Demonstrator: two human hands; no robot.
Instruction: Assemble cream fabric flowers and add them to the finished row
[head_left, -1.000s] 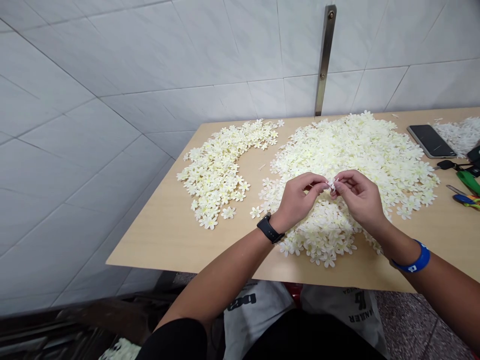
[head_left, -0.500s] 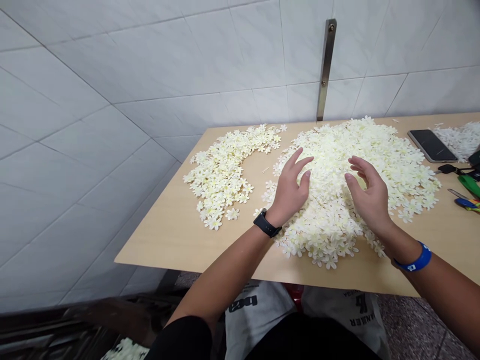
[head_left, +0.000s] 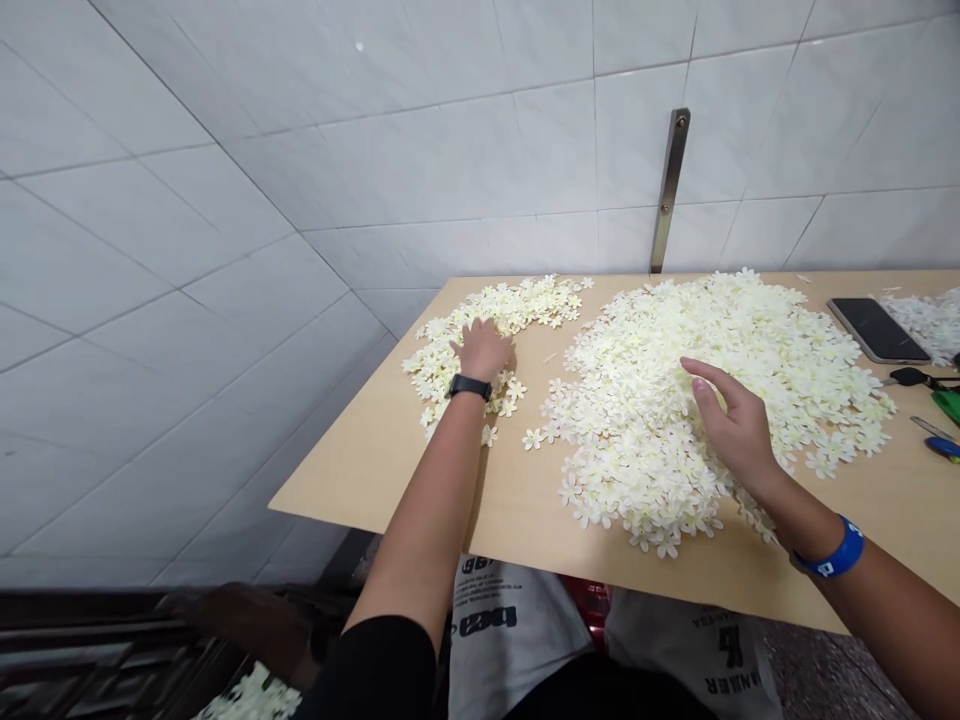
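A big heap of cream fabric flowers covers the middle of the wooden table. A smaller curved pile of the same flowers lies to its left. My left hand, a black watch on its wrist, is stretched out over the smaller pile and rests on it, knuckles up, fingers curled down and mostly hidden. My right hand hovers on the big heap with fingers loosely spread and nothing in them.
A black phone lies at the right, with a white pile, keys and green and blue tools beyond it. A metal bracket runs up the tiled wall. The table's front edge is near my lap.
Both hands pinched a flower together, then parted. My left hand has swung left onto the smaller pile; the right has stayed on the big heap. The view shifted left.
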